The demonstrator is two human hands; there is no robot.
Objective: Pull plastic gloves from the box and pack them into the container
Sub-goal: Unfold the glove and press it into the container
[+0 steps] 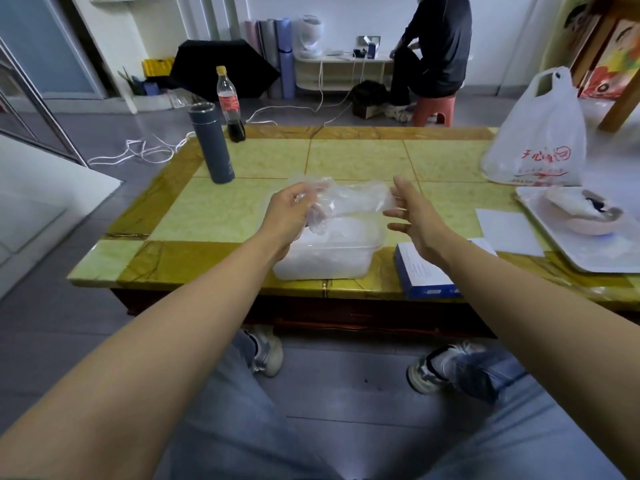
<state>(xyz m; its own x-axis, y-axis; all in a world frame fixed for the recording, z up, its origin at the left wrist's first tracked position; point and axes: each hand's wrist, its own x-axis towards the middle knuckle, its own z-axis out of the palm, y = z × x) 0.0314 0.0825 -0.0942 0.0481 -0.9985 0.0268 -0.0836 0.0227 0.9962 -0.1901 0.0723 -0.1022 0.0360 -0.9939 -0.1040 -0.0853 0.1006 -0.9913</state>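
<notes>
Over the green-tiled table [356, 157], your left hand [289, 214] grips a clear glove [353, 202] just above the container [329, 261] while your right hand [414, 218] hangs spread at its other end, so you seem mid-packing, and next it needs folding down and pressing inside.

Left grip [290, 216] curled, right grip [414, 220] loose.

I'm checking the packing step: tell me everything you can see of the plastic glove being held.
The plastic glove is thin, clear, crinkled film. The left hand grips its left end, some film dangling below; the rest stretches sideways to the fingers of the open right hand. It is held in the air above the translucent container, not yet in it.
</notes>
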